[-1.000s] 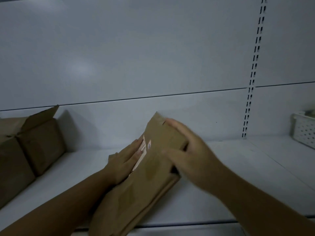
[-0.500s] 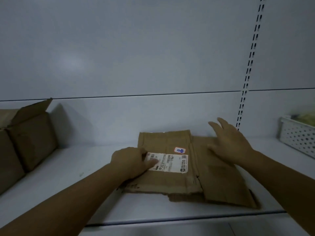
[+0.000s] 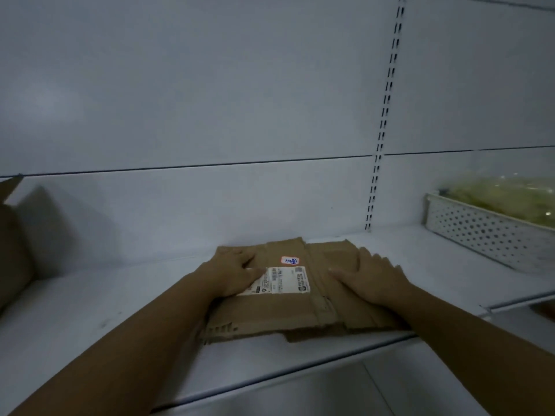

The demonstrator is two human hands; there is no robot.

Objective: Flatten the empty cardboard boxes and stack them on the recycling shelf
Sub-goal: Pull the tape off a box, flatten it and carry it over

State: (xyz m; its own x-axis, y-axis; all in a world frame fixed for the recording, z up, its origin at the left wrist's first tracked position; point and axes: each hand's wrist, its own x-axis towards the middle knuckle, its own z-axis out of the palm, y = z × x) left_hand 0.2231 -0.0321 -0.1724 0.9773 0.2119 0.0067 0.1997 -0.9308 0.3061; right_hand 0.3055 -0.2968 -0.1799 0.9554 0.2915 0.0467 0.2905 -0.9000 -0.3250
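Two bare hands press a flattened cardboard box (image 3: pixel 288 310) down onto a white shelf (image 3: pixel 90 310). The left hand (image 3: pixel 231 271) lies palm-down on the box's left part. Its fingers (image 3: pixel 255 273) are loosely extended and grip nothing, with one tip resting on the edge of a white shipping label (image 3: pixel 285 280). The right hand (image 3: pixel 372 277) lies flat on the box's right part, fingers (image 3: pixel 371 259) straight and spread wide, blurred at the tips. Between the two sets of fingers, just beyond the label, sits a small red-edged sticker (image 3: pixel 289 260) with blue writing too small to read. The box's ragged near edge lies close to the shelf's front lip. Well to the right of the right fingers stands a white perforated basket (image 3: pixel 480 238) holding a clear bag (image 3: pixel 504 199) of something yellow-green. Far to the left of the left fingers, at the frame's edge, another brown cardboard box (image 3: pixel 12 250) stands on the same shelf. A slotted upright (image 3: pixel 386 115) runs up the back panel beyond the right fingers.
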